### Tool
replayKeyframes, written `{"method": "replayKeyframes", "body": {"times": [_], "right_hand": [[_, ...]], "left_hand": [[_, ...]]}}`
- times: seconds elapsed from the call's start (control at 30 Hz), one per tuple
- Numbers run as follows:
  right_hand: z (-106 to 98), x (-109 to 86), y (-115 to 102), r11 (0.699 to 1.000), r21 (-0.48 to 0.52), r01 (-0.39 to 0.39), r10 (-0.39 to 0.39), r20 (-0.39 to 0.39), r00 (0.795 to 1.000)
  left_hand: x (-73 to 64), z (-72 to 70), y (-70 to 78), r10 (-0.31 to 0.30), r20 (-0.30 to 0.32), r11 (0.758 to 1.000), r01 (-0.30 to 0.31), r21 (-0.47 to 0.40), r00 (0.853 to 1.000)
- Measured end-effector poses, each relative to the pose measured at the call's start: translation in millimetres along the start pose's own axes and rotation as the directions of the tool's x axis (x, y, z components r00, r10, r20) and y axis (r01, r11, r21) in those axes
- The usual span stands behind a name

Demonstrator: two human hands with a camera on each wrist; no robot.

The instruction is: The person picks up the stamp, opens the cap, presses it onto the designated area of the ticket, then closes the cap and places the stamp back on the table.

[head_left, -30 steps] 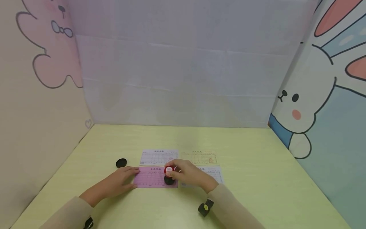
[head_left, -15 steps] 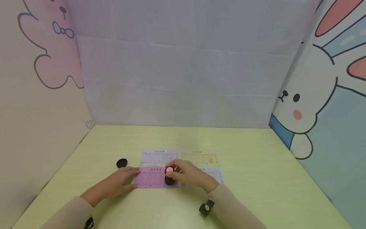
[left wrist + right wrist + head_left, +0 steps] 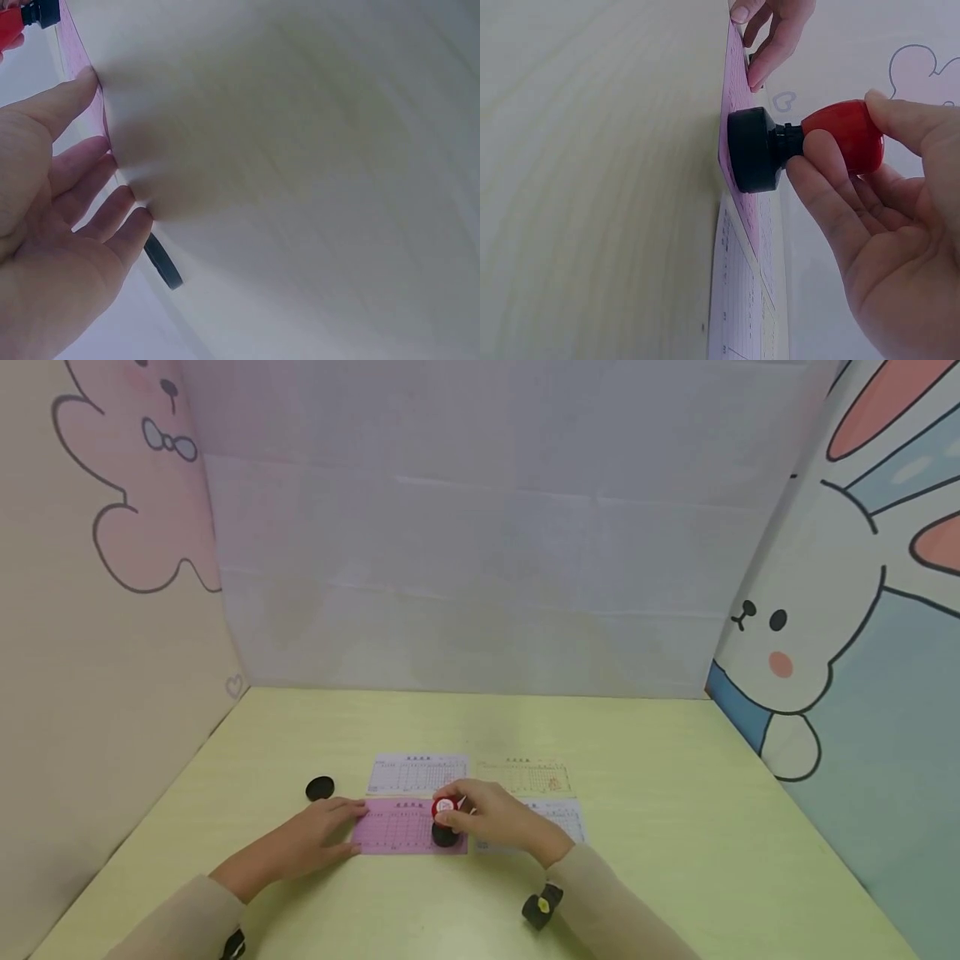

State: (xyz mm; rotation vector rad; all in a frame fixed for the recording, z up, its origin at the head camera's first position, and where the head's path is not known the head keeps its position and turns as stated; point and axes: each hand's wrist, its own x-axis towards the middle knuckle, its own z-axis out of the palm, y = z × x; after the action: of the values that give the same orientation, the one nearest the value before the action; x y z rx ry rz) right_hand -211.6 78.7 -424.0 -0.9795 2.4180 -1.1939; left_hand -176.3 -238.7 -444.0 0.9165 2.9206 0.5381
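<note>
Counting two hands, one stamp, four printed slips, one round black cap. Right hand [image 3: 495, 817] grips the stamp [image 3: 792, 139] by its red handle, thumb and fingers round it; black base upright against the right end of the pink slip [image 3: 393, 827]. Left hand [image 3: 322, 835] has fingers loosely extended, gripping nothing, fingertips and thumb touching that slip's left edge. Slips lie two by two: pink front left, white slip [image 3: 412, 773] behind it, yellow slip [image 3: 517, 777] rear right, second white slip [image 3: 564, 817] front right. Both rear slips carry red marks near their right ends. Black cap [image 3: 320, 788] on the bench [image 3: 420, 910], beyond the left hand, near it, apart from the slips. In the way: right hand covers much of the front white slip, stamp hides part of the pink one. Two dark wrist straps, one per arm, the right strap [image 3: 538, 910] with a yellow spot. Around: pale back sheet [image 3: 480, 543], rabbit drawing [image 3: 795, 652] on the right side, pink animal drawing [image 3: 150, 510] on the left
</note>
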Motion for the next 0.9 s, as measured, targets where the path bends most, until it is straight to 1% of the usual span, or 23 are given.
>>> {"method": "replayKeyframes", "body": {"times": [0.17, 0.3, 0.53, 0.67, 0.9], "right_hand": [[0.4, -0.9, -1.5, 1.0, -0.002, 0.001, -0.001, -0.019, 1.0], [1.2, -1.7, -2.4, 1.0, -0.002, 0.017, -0.017, -0.028, 0.999], [0.0, -3.0, 0.2, 0.999, -0.013, 0.033, -0.033, -0.049, 0.998], [-5.6, -6.4, -0.1, 1.0, -0.003, 0.03, -0.03, -0.057, 0.998], [-16.5, -11.6, -0.6, 0.999, 0.005, 0.038, -0.038, -0.074, 0.997]], "left_hand": [[0.1, -0.1, 0.1, 0.014, 0.0, 1.0, -0.014, -0.005, 1.0], [0.1, 0.8, -0.8, 0.006, 0.007, 1.0, -0.006, -0.005, 1.0], [-0.3, -1.4, 1.9, 0.017, -0.003, 1.0, -0.017, -0.003, 1.0], [-0.7, -1.6, 3.2, 0.013, -0.007, 1.0, -0.013, -0.014, 1.0], [-1.2, -1.1, 1.1, -0.009, -0.006, 1.0, 0.009, -0.021, 1.0]]}}
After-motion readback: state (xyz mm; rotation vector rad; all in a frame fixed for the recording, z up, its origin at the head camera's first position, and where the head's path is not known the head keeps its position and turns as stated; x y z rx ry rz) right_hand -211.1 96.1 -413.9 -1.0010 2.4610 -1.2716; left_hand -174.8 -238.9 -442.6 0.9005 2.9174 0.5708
